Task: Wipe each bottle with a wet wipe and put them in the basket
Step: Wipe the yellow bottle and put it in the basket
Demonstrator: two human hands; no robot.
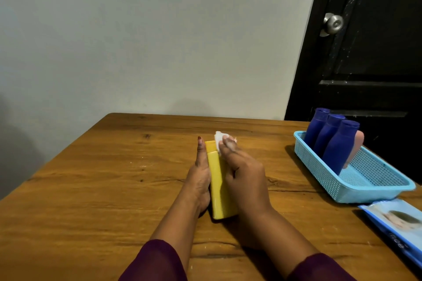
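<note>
A yellow bottle (218, 182) lies lengthwise on the wooden table (102, 178), cap pointing away from me. My left hand (201, 175) presses flat against its left side and steadies it. My right hand (242, 173) rests over the bottle's right side, its fingertips pinching a white wet wipe (218, 138) against the cap end. At the right stands a light blue mesh basket (370, 180) holding three dark blue bottles (331, 141) and a pink bottle (357, 143), all leaning at its far end.
A blue pack of wet wipes (397, 223) lies at the table's right edge, just in front of the basket. A grey wall rises behind the table, and a black door with a metal knob (333, 23) stands at the right.
</note>
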